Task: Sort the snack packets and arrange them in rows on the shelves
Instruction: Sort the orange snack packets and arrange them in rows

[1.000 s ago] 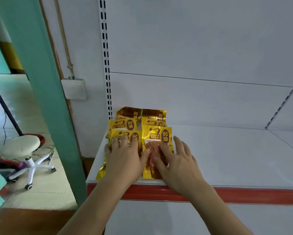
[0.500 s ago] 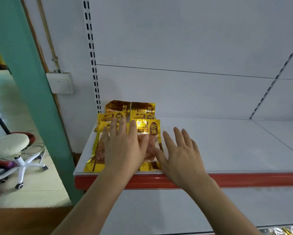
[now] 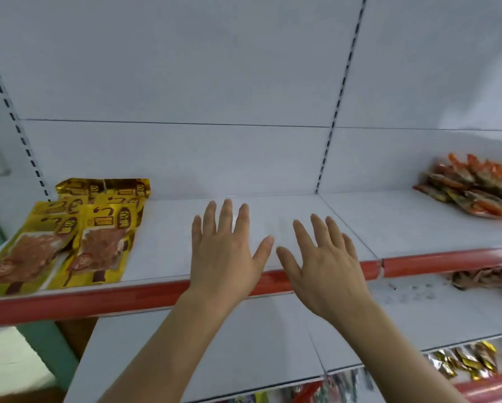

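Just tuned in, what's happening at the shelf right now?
A person is stocking snack packets. Both hands are empty, fingers spread: the left hand and right hand hover over a bare stretch of the shelf. The gold packets lie in rows at the shelf's left end, untouched. A loose pile of orange packets sits unsorted at the far right.
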A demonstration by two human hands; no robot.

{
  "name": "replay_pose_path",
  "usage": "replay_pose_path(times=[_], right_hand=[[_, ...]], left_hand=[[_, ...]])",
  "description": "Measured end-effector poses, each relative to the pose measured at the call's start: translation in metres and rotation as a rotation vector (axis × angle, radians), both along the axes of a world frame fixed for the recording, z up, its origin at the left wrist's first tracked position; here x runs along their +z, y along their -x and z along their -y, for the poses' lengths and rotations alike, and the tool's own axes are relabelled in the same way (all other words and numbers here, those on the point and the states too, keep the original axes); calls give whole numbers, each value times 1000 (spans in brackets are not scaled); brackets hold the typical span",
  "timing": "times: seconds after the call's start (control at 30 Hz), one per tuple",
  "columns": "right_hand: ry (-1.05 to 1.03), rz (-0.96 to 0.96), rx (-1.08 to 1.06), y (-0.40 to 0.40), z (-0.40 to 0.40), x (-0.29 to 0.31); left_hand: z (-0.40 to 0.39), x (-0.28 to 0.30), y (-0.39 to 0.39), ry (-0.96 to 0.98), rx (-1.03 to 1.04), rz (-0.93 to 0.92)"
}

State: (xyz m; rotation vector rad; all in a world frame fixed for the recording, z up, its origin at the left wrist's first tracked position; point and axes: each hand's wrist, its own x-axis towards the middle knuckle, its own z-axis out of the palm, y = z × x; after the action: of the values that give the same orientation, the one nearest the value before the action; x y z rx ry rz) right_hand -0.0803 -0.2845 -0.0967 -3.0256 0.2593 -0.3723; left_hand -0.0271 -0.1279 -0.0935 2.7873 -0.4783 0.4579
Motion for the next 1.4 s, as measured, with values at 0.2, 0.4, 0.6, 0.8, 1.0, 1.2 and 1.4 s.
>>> replay_pose_path(times=[0.2, 0.4, 0.6, 0.8, 1.0, 1.2, 1.4], right_hand=[[-15, -22, -148, 37, 121, 2], [-34, -7, -285, 49, 233, 4], [-11, 7, -386, 37, 343, 12], [-37, 70, -434, 26, 442, 16], [-107, 127, -403, 6, 547, 7], [-127, 166, -226, -34, 637, 7], [-192, -11, -139, -68, 675, 8]], left_hand=[[131, 7, 17, -24, -130, -33], [258, 7, 12, -67, -276, -27], [378, 10, -10, -49, -372, -9], [484, 19, -28, -48, -435, 15], [572, 9, -43, -27, -426, 36], [645, 2, -50, 142, -312, 137], [684, 2, -49, 177, -221, 150]])
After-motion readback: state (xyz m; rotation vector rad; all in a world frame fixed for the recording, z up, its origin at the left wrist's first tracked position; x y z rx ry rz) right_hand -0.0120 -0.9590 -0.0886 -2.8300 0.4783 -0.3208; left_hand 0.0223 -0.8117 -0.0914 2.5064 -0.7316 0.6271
